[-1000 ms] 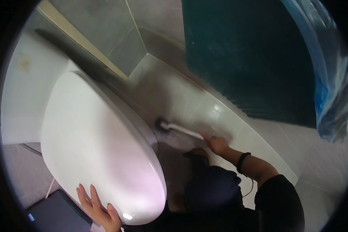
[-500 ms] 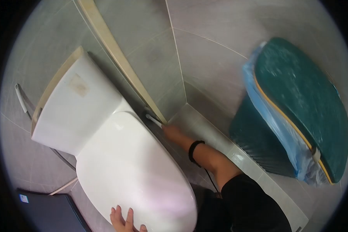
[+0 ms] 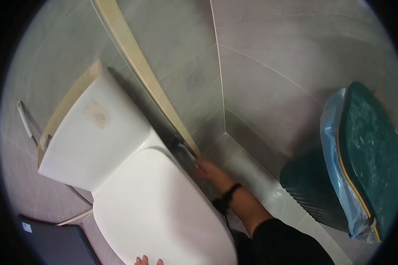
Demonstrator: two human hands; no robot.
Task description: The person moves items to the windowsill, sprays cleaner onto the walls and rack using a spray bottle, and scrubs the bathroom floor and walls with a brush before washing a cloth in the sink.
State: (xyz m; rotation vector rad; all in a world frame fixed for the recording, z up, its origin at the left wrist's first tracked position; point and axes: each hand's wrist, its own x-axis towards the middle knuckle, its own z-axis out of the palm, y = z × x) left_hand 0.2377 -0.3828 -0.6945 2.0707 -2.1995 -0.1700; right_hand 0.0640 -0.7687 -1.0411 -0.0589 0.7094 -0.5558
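A white-handled brush (image 3: 185, 149) with a dark head is held in my right hand (image 3: 208, 171), whose fingers are closed round the handle. The brush head lies low in the narrow gap between the white toilet (image 3: 163, 207) and the wall, near the foot of a pale yellow strip (image 3: 141, 66). A black band circles my right wrist. Only the fingertips of my left hand (image 3: 148, 260) show at the bottom edge, apart, resting on the closed toilet lid. The rest of that hand is out of frame.
At the right stands a green bin (image 3: 371, 154) with a blue plastic liner (image 3: 336, 128). A dark flat-topped object (image 3: 53, 240) is at the lower left. A white-handled sprayer or hose (image 3: 24, 118) hangs left of the toilet tank (image 3: 97, 132). Tiled walls meet behind.
The view has swung toward the tank and wall. My right hand has carried the brush from the floor beside the bowl deeper along the toilet's side. My left hand has slipped mostly out of view.
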